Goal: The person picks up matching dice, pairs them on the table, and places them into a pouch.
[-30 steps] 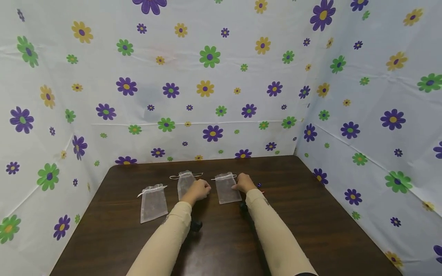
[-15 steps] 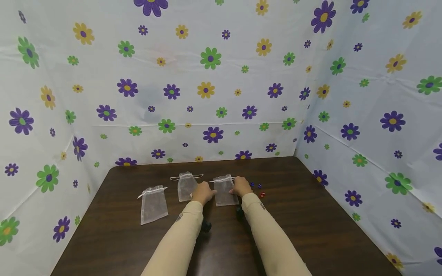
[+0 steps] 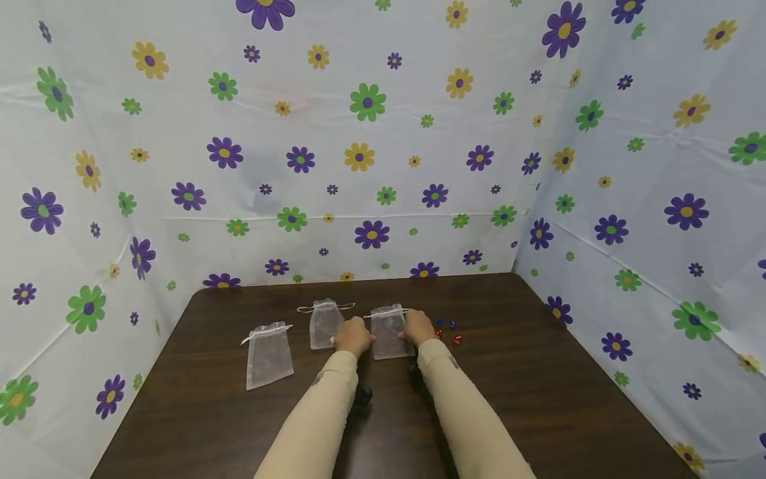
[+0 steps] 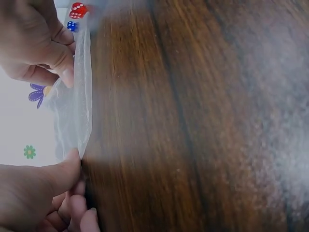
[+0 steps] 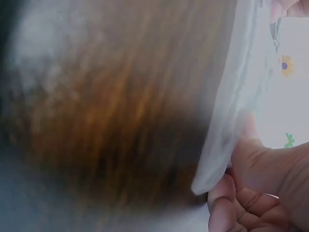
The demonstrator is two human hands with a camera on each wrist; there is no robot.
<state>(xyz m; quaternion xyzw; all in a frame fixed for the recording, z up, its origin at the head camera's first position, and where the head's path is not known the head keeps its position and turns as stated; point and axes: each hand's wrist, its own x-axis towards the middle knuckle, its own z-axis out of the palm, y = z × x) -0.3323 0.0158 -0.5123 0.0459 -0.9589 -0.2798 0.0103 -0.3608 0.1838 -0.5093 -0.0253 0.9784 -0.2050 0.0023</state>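
Note:
A sheer white drawstring bag lies on the table between my hands, its white cord toward the far side. My left hand pinches the bag's left edge between thumb and fingers, as the left wrist view shows. On the opposite edge, my right hand holds the fabric, thumb on top and fingers curled below in the right wrist view. Seen from the left wrist, the organza stretches between the two hands, slightly raised. Past the right hand lie small dice, among them a red die and a blue die.
A second sheer bag lies just left of my left hand, partly behind it. Farther left is a third bag. The dark wooden table meets a flower-printed cloth wall at its back and right.
My left hand has moved right, from beside the middle bag to the right-hand bag's edge. The right hand has shifted slightly left, uncovering more of the dice.

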